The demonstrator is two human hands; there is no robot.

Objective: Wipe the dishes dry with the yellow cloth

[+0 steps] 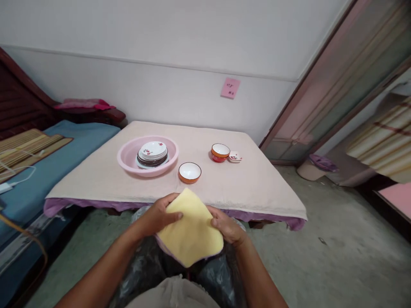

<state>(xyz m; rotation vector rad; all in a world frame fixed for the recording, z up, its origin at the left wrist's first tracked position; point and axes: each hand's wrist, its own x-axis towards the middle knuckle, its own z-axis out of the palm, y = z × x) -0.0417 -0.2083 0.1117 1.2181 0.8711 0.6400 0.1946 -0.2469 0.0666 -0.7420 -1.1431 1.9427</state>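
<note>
Between my two hands, above my lap, a yellow cloth (192, 231) with a purplish edge is spread out in a diamond shape. My left hand (162, 216) grips its left side, thumb on top and fingers behind. On the right side my right hand (226, 224) pinches it the same way. Just beyond the cloth stands an orange bowl (189, 173) with a white inside, upright on the table. Farther back to the right are stacked bowls (220, 152), orange over red, beside a small white dish (235, 157) with a red pattern.
A pink basin (128, 164) at the table's left holds a stack of plates (154, 149). A cream cloth (244, 188) covers the table, which stands against the wall. Left is a blue-covered seat (83, 132); at right, a waste bin (310, 170) stands on the floor.
</note>
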